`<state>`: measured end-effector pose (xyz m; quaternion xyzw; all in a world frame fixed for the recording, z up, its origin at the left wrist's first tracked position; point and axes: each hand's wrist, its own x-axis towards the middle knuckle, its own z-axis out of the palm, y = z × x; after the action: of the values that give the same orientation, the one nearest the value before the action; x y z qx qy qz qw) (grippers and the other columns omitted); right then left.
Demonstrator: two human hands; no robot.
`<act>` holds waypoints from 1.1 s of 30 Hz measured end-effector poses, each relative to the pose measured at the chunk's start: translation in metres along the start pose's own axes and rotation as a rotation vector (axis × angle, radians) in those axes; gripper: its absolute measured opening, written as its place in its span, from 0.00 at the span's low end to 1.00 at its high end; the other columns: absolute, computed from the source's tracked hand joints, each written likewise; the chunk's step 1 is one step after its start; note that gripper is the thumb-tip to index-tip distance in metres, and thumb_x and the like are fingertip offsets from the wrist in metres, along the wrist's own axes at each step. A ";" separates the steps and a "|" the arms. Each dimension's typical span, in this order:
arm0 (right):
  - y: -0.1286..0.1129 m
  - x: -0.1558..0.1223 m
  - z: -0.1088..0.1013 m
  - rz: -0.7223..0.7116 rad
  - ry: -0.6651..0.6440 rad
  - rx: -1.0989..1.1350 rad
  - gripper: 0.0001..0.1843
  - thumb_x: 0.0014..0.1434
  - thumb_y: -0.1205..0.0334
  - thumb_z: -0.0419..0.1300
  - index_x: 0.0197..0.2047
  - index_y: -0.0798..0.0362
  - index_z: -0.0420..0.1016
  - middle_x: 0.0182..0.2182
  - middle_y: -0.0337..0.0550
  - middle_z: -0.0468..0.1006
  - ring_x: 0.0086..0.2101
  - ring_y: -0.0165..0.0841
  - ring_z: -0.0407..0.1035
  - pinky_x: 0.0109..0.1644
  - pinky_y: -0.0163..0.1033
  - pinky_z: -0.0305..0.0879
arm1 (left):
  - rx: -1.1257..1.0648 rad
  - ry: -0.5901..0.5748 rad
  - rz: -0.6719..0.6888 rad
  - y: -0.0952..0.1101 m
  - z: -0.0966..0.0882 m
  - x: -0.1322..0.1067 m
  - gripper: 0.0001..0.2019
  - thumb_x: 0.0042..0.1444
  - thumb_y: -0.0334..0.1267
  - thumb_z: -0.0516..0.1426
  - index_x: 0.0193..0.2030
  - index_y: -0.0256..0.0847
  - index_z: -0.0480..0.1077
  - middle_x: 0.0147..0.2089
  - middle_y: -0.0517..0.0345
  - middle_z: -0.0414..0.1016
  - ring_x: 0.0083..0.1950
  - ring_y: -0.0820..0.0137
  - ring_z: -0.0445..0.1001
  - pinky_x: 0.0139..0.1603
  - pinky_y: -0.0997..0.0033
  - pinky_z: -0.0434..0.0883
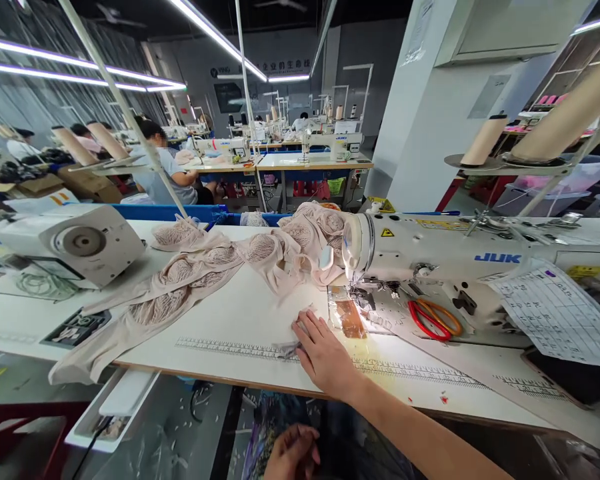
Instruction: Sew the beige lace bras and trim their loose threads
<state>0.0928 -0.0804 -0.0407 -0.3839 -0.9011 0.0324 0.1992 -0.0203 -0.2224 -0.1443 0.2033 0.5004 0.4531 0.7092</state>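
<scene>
My right hand [325, 353] rests on the white sewing table, pressing on a small bunched grey cloth [286, 349] that shows around the thumb and fingertips. Below the table's front edge is my left hand [294, 452], its fingers curled in and nothing visible in them. Beige lace bras [263, 248] lie in a linked pile across the back and left of the table. To the right of my right hand stands a sewing machine [430, 247], its lamp lit over the needle area. A brown taped patch [351, 319] sits just beside my fingers.
Red-and-orange-handled scissors [434, 319] lie on the machine bed. A written paper sheet [555, 310] hangs over a dark flat object [555, 377]. At left are another machine [75, 243], a black tray [77, 327] and an open white drawer [113, 407]. A co-worker [163, 167] sits beyond.
</scene>
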 end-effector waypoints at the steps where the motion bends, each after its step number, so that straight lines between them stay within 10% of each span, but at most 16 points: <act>1: -0.004 -0.010 -0.003 -0.019 0.017 -0.004 0.26 0.67 0.64 0.50 0.66 0.60 0.64 0.68 0.58 0.60 0.68 0.48 0.51 0.69 0.58 0.57 | -0.104 0.004 -0.048 0.007 0.004 0.002 0.19 0.46 0.53 0.68 0.34 0.38 0.76 0.25 0.57 0.75 0.19 0.76 0.64 0.20 0.77 0.55; 8: -0.024 -0.053 -0.011 -0.094 0.114 0.012 0.27 0.63 0.74 0.49 0.64 0.59 0.68 0.61 0.58 0.70 0.63 0.46 0.62 0.62 0.52 0.70 | -0.731 -0.191 -0.124 0.060 0.033 0.007 0.12 0.56 0.44 0.61 0.40 0.37 0.75 0.37 0.52 0.80 0.38 0.66 0.80 0.42 0.66 0.77; 17: -0.068 -0.096 0.007 -0.354 0.099 0.365 0.22 0.60 0.76 0.49 0.56 0.62 0.74 0.52 0.57 0.78 0.58 0.43 0.67 0.58 0.48 0.74 | -1.016 0.003 -0.164 0.058 0.027 -0.031 0.18 0.64 0.44 0.51 0.39 0.32 0.76 0.36 0.46 0.82 0.38 0.64 0.81 0.41 0.67 0.79; 26: -0.070 -0.092 0.008 -0.483 -0.007 0.782 0.25 0.60 0.79 0.49 0.58 0.56 0.71 0.48 0.53 0.79 0.55 0.39 0.71 0.57 0.47 0.75 | -1.160 0.384 0.014 0.025 -0.022 -0.069 0.17 0.66 0.38 0.48 0.46 0.29 0.74 0.41 0.40 0.81 0.37 0.62 0.83 0.42 0.64 0.79; 33: -0.042 -0.117 0.051 -0.225 -0.153 0.772 0.16 0.66 0.70 0.52 0.54 0.51 0.74 0.43 0.50 0.82 0.41 0.37 0.79 0.45 0.37 0.80 | -1.042 0.519 0.140 0.054 -0.103 -0.024 0.15 0.68 0.33 0.45 0.49 0.31 0.71 0.34 0.48 0.78 0.32 0.66 0.80 0.35 0.65 0.79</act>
<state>0.1182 -0.1874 -0.1177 -0.1765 -0.8713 0.3748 0.2632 -0.1379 -0.2323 -0.1349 -0.2572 0.3542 0.7202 0.5382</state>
